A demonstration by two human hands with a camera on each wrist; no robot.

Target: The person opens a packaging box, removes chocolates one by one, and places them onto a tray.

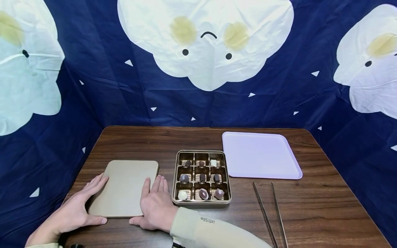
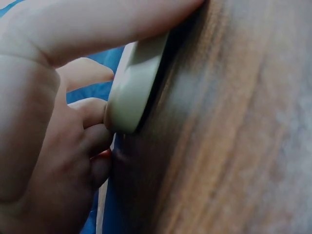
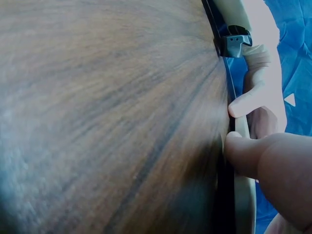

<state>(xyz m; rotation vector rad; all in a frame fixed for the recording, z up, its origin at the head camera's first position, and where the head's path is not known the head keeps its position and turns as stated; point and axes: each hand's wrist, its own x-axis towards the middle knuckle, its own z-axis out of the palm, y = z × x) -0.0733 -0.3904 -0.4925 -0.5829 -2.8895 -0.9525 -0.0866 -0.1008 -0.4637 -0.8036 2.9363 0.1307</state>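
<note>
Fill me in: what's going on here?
Someone's left hand and right hand are against the left and right edges of a beige lid-like piece, which lies on the left of the table. To its right stands an open tin divided in nine, with a sweet in each part. Farther right are a pale lilac tray and metal tongs, which no hand touches.

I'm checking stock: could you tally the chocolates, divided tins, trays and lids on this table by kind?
Chocolates: 9
Divided tin: 1
Pale lilac tray: 1
Flat beige lid: 1
Total: 12
</note>
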